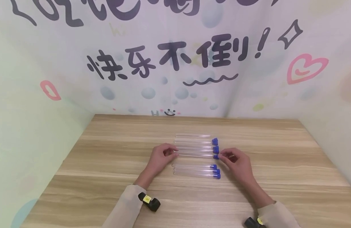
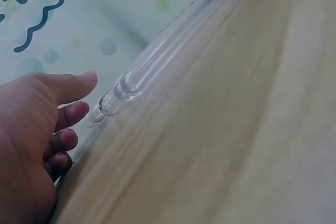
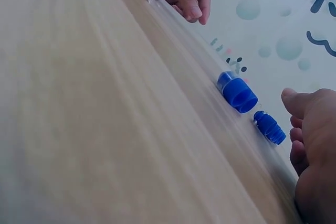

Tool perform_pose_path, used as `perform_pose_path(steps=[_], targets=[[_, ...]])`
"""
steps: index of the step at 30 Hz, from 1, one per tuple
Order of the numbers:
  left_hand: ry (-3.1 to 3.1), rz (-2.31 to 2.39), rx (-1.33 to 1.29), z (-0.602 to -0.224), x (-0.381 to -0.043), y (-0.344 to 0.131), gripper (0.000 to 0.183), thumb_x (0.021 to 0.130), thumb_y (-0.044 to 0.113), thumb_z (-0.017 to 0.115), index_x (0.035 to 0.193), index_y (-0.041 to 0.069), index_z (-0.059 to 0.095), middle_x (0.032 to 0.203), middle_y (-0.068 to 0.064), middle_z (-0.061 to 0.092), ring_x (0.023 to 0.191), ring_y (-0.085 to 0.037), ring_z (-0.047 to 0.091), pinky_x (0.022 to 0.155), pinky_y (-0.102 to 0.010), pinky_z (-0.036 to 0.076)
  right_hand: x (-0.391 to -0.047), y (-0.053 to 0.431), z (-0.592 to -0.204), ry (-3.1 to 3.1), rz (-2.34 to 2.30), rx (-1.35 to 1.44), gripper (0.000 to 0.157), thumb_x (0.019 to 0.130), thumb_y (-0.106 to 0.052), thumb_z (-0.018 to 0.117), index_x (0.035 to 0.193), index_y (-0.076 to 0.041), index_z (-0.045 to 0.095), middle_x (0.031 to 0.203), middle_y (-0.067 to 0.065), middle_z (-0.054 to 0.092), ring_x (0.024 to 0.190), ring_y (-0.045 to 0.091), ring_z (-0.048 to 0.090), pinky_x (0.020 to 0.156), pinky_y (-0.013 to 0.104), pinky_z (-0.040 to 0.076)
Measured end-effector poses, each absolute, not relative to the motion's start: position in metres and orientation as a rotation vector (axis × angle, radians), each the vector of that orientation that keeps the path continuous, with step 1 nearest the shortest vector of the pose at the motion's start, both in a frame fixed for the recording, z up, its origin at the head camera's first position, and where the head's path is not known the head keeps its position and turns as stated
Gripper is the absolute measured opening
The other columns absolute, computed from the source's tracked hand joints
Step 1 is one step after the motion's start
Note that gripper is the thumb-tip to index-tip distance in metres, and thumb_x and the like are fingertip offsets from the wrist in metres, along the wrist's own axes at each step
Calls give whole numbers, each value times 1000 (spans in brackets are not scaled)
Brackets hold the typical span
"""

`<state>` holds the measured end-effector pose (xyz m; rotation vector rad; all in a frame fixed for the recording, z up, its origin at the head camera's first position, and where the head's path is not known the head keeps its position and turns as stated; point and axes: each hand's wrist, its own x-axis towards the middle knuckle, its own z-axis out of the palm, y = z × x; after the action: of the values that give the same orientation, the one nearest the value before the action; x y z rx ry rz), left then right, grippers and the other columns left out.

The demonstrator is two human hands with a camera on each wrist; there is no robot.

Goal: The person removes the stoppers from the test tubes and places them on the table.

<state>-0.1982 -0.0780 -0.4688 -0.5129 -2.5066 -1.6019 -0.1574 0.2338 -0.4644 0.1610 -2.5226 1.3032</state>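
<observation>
Several clear test tubes lie side by side on the table, blue-capped ends to the right. My left hand (image 1: 161, 157) is by the rounded ends of the upper group of tubes (image 1: 194, 155); its thumb and fingertips are apart in the left wrist view, with tube ends (image 2: 107, 103) just beyond them. At the other end my right hand (image 1: 239, 164) is beside a blue cap (image 1: 216, 156), fingers loosely bent. In the right wrist view, a gap shows between my right thumb (image 3: 292, 98) and the blue cap (image 3: 270, 127). Whether any fingertip touches a tube is unclear.
A lower group of capped tubes (image 1: 194, 171) lies nearer me. The farthest tube (image 1: 192, 136) shows no blue cap. Beyond the wooden table (image 1: 107, 136) hangs a printed cloth (image 1: 175, 91); pale walls stand at both sides.
</observation>
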Motion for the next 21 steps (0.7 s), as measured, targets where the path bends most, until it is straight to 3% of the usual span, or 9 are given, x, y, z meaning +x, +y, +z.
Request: perform_pose_path(steps=[11,19,21], targets=[[-2620,-1706,-567,-465,-195,-87,14,82,20,77,95,17,73,86,6,64,74,-14,53,63,-25,43,-146,232,-463,-2585,1329,229,15,82,-20,77,95,-19,69,87,-8,65,75,13,59,65,23,49],[-2691,-1725,-726,-461,-198,-98,20,82,9,75,102,5,71,93,-9,65,76,-21,52,65,-25,41,-145,229,-463,-2576,1348,322,15,80,-16,79,91,-20,69,82,-9,64,70,12,57,60,25,47],[-2703,-1709,-767,-461,-199,-100,21,82,9,75,103,7,71,91,-8,65,75,-20,52,64,-25,41,-145,229,-463,-2581,1349,336,16,79,-16,79,90,-20,69,80,-8,63,69,13,56,59,25,47]])
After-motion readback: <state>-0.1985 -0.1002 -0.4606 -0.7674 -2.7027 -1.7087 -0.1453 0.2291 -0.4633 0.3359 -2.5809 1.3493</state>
